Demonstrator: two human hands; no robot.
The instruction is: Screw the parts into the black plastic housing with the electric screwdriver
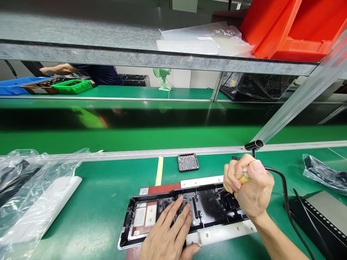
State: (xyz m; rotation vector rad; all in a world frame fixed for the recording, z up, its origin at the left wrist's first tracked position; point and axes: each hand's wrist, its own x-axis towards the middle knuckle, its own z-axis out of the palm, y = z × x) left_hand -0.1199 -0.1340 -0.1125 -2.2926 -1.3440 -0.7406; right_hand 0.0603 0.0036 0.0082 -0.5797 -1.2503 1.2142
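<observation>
A long black plastic housing (207,207) lies open side up on the bench, its ribs and screw posts showing. White fixture strips (222,233) run along its long sides, over a reddish-brown board (159,189). My left hand (173,231) lies flat across the housing's middle, fingers stretched out and holding nothing. My right hand (251,184) is wrapped round a yellow-handled screwdriver (244,178) over the housing's right part. Its thin shaft slants down to the left into the housing; I cannot make out what the tip touches. Behind the housing sits a small black tray (188,162) of screws.
Plastic-wrapped parts and a white panel (46,206) lie at left. A black cable (284,195) passes a black device (320,216) at right. A metal tube (254,145) stands by the slanted post. Overhead, a shelf (135,59) holds a red bin (292,32). Across the bench, a person's arm (59,69) shows.
</observation>
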